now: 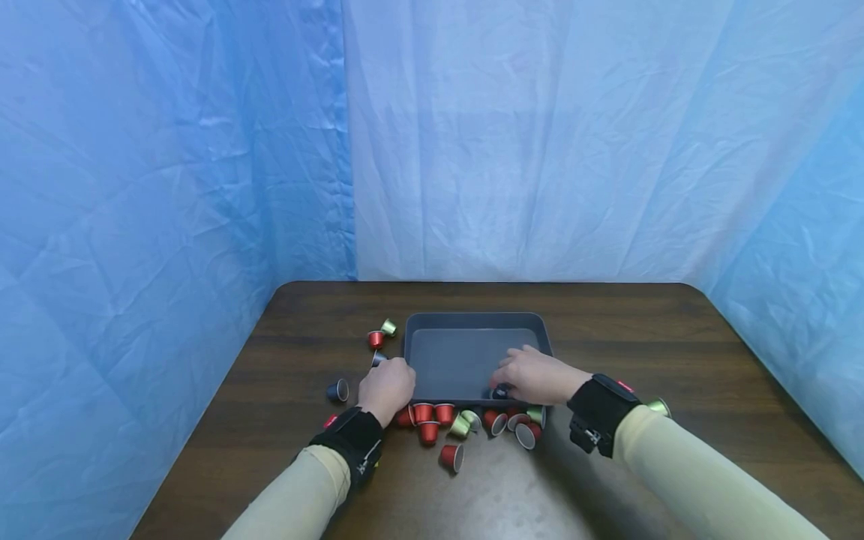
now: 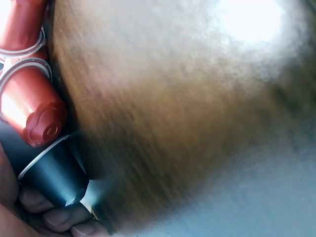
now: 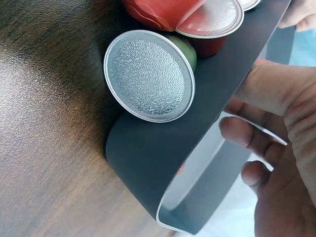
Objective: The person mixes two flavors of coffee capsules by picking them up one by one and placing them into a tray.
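My left hand [image 1: 388,390] is beside the near left corner of a dark grey tray [image 1: 544,334]. In the left wrist view its curled fingers [image 2: 58,216] are around a dark coffee capsule [image 2: 57,170], which the hand hides in the head view. Red coffee capsules [image 2: 33,103] lie right beside it. Over the tray's near right part, my right hand [image 1: 536,375] holds another dark coffee capsule [image 1: 500,391] close to the near wall. The right wrist view shows the thumb and bent fingers [image 3: 237,131] above the rim, mostly covering that capsule.
Red and green coffee capsules [image 1: 460,427] crowd along the tray's near outer wall, with one red capsule [image 1: 451,457] closer to me. Left of the tray lie a dark capsule [image 1: 337,391], a red one [image 1: 375,340] and a green one [image 1: 388,327]. Another green capsule [image 1: 659,407] lies beyond my right wrist.
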`<state>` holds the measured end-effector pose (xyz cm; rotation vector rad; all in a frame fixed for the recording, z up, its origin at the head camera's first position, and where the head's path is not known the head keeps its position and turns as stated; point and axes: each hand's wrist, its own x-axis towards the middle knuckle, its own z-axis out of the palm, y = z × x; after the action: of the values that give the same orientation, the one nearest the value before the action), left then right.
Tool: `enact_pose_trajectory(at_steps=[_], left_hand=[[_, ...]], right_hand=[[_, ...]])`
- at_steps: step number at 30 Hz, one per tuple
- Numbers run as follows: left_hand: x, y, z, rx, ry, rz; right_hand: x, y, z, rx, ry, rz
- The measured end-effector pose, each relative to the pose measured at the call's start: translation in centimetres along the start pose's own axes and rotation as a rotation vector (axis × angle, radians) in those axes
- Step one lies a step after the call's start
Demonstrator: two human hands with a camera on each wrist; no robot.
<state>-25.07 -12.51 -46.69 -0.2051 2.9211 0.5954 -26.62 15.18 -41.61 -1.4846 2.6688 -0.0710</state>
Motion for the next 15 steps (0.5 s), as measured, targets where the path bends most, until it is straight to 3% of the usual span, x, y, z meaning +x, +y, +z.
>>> enact_pose_trajectory(at_steps=[15], left_hand=[[-0.05, 0.15, -0.02, -0.007, -0.016, -0.013]], right_hand=[[-0.27, 0.0, 0.24, 0.027, 0.009, 0.04]])
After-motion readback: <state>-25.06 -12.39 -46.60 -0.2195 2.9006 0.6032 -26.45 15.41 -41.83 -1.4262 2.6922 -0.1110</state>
